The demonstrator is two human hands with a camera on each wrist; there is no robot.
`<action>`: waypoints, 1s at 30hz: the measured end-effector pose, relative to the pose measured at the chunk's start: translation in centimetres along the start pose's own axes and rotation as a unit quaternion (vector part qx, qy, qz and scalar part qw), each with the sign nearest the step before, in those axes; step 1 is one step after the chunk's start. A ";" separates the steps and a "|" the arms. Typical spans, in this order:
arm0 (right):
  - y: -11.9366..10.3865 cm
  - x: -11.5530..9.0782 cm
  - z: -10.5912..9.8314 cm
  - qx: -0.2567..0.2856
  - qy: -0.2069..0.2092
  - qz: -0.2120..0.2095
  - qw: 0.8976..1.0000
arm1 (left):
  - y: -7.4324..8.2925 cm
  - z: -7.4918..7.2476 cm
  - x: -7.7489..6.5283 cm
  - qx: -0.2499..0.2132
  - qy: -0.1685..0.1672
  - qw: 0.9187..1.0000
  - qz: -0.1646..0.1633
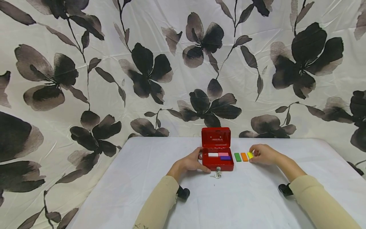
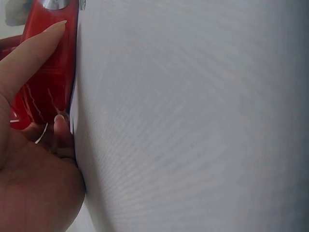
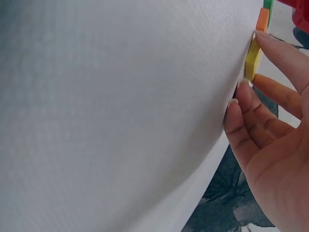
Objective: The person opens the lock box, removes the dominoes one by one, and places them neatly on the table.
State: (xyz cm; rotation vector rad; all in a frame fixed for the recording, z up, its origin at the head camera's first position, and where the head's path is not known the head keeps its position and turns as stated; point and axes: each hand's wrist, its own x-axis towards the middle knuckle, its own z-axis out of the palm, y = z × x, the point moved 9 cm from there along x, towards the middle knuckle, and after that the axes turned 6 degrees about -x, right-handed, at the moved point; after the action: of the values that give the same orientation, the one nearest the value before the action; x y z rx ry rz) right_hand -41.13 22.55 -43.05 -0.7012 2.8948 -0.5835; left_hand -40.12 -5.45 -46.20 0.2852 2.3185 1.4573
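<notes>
A small red cash box point(image 1: 211, 166) stands on the table with its lid point(image 1: 215, 137) raised. In its compartment lie a white block point(image 1: 213, 155), a pink block point(image 1: 223, 154) and a purple block point(image 1: 225, 158). My left hand point(image 1: 189, 161) grips the box at its left side, thumb along the front wall and fingers around the side, as the left wrist view shows. Right of the box, my right hand point(image 1: 263, 154) pinches a yellow block point(image 3: 252, 60) between thumb and index finger, low at the tabletop. Its other fingers are bent beside the cloth.
Between the box and the yellow block, a green block point(image 1: 237, 157) and an orange block point(image 1: 244, 156) lie in a row. Keys point(image 1: 218, 172) hang at the box's front lock. White cloth covers the table point(image 1: 217, 203); a floral curtain point(image 1: 171, 73) hangs behind its far edge.
</notes>
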 end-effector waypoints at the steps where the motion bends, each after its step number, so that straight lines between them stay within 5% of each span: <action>1: 0.0 0.0 0.0 0.000 0.001 0.001 1.000 | 0.0 0.0 0.0 0.001 0.000 1.000 0.000; 15: 0.1 -1.0 -0.5 0.021 -0.013 0.014 1.000 | -0.1 0.1 0.3 -0.002 0.000 1.000 -0.002; 30: -4.1 -2.1 -3.0 -0.001 0.061 -0.056 0.997 | 0.1 0.1 0.0 -0.009 -0.004 1.000 -0.007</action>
State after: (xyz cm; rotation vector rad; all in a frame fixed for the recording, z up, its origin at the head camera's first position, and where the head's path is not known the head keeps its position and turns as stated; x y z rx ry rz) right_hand -38.09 21.15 -38.63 -0.8626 2.9824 -0.6586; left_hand -40.10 -5.37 -46.13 0.2688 2.2940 1.4673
